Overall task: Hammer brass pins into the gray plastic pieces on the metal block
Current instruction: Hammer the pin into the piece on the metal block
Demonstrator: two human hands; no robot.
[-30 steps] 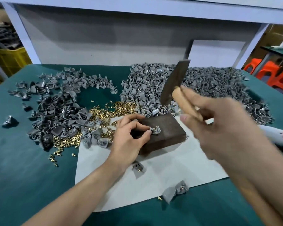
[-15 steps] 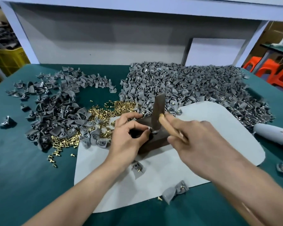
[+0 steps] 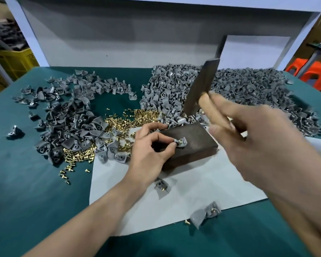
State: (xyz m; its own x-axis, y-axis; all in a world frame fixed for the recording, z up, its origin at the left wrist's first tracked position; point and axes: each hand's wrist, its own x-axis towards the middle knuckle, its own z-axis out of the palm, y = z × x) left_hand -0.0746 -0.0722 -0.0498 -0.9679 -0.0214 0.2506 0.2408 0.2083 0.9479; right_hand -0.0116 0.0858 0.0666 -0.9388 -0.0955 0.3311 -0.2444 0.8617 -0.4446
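Green covering spreads over the counter [image 3: 26, 182], with a white sheet [image 3: 193, 197] laid across it beneath both hands. On the sheet sits the dark metal block [image 3: 198, 145]. The left hand [image 3: 148, 154] rests at the block's left end, its fingers [image 3: 167, 140] pinched on a gray plastic piece [image 3: 181, 142] that lies on the block's top face; a glint of brass shows on the piece. The right hand [image 3: 254, 145], blurred, has its fingers wrapped round the wooden handle of a hammer [image 3: 200, 88], whose dark head is tilted in the air above and to the right of the left fingers, clear of the block. Just beyond the left fingers lies a loose scatter of brass pins [image 3: 130, 119]. Left of them spreads a heap of gray pieces [image 3: 67, 115], and a larger heap [image 3: 248, 89] lies beyond the right fingers. Nearer the person than the left fingers, one spare piece [image 3: 161, 186] lies on the sheet beside the left wrist, and another [image 3: 205, 214] sits at the sheet's near edge.
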